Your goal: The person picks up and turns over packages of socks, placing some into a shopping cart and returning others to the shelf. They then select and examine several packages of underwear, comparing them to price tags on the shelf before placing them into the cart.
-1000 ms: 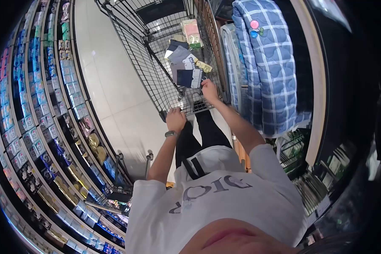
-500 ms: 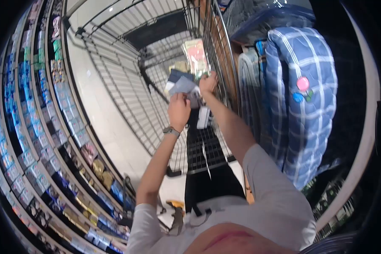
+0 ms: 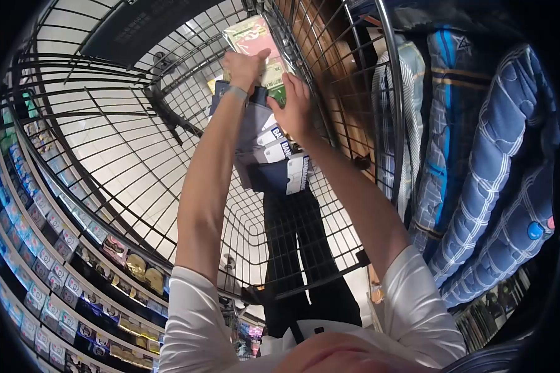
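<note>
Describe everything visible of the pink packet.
The pink packet is flat and oblong, with a pale far end and a shiny clear wrap, probably plastic. It lies in the cart, toward the right side. The left hand partly covers it; the right hand is beside its near end. Whether either grips it is unclear.

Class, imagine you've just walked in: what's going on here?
A person has both hands inside a shopping cart. The left hand is at a pink package, its grip hard to make out; the right hand is spread open close by. Nearer the person, dark fabric items with white labels overlap.
</note>
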`<action>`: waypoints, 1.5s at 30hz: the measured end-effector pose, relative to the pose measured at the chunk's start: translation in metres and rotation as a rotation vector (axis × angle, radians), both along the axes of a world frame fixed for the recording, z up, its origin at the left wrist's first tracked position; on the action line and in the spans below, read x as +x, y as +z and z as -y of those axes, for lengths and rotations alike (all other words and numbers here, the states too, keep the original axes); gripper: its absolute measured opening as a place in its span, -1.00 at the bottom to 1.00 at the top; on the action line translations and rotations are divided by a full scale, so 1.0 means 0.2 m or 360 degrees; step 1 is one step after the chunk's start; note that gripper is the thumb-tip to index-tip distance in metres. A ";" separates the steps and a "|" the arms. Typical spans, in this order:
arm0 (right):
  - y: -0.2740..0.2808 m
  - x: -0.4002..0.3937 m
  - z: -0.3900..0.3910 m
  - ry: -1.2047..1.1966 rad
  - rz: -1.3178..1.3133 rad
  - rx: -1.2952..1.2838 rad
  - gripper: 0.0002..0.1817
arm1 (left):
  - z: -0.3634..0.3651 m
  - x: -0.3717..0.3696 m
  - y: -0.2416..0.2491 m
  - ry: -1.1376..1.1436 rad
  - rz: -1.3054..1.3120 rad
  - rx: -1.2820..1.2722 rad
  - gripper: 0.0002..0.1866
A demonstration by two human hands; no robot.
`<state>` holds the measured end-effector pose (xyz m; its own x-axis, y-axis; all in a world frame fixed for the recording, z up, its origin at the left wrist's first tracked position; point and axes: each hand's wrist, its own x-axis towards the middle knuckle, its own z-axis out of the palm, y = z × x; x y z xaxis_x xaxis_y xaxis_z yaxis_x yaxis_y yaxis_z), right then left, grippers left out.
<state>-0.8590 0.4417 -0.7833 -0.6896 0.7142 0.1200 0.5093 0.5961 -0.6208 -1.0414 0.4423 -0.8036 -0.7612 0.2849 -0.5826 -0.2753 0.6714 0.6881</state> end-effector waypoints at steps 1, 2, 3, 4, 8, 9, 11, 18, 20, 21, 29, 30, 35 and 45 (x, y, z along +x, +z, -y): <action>-0.01 0.00 -0.02 0.0042 -0.0067 0.0006 -0.24 | 0.02 0.02 -0.03 -0.0029 0.0126 0.0144 -0.02; 0.01 0.00 -0.02 0.0051 -0.0084 0.0009 -0.22 | 0.05 0.02 -0.02 -0.0056 0.0229 0.0294 -0.09; 0.01 0.01 -0.02 0.0056 -0.0095 0.0008 -0.23 | 0.08 0.01 -0.01 -0.0032 0.0181 0.0440 -0.18; 0.05 0.01 -0.01 0.0065 -0.0086 -0.0036 -0.22 | 0.11 0.00 0.00 -0.0013 0.0138 0.0589 -0.27; 0.38 0.02 0.10 -0.0057 -0.0066 -0.0443 -0.38 | 0.29 0.23 0.77 0.0486 0.0130 0.1428 -0.44; 0.49 0.00 0.17 -0.0316 -0.0269 -0.0550 -0.47 | 0.37 0.27 0.97 0.0490 0.0134 0.1468 -0.44; 0.80 0.03 0.31 -0.0751 -0.1047 -0.1648 -0.54 | 0.61 0.43 1.32 0.0496 0.0140 0.1258 -0.57; 2.34 0.63 0.47 -0.0213 -0.0587 -0.3029 -0.56 | 1.30 0.86 2.58 -0.1669 -0.1325 0.1137 -0.85; 2.43 0.72 0.53 -0.0106 -0.0575 -0.2961 -0.55 | 1.38 0.95 2.71 -0.1655 -0.1398 0.0993 -0.73; 2.50 0.77 0.56 -0.0031 -0.0582 -0.2909 -0.54 | 1.43 1.01 2.80 -0.1652 -0.1459 0.0878 -0.65; 3.32 1.15 0.67 0.0066 -0.1344 -0.2153 -0.60 | 1.55 1.50 3.33 -0.0365 0.1281 0.1940 -0.10; 3.44 1.19 0.69 0.0131 -0.1288 -0.1939 -0.61 | 1.58 1.60 3.42 -0.0359 0.1270 0.1933 -0.14; 3.97 1.54 0.72 0.0554 -0.1203 -0.1501 -0.62 | 1.68 2.04 3.98 -0.0205 0.0731 0.2001 -0.49; 4.30 1.83 0.88 0.0748 -0.1420 -0.1274 -0.57 | 1.92 2.27 4.28 -0.0159 0.0259 0.2222 -0.53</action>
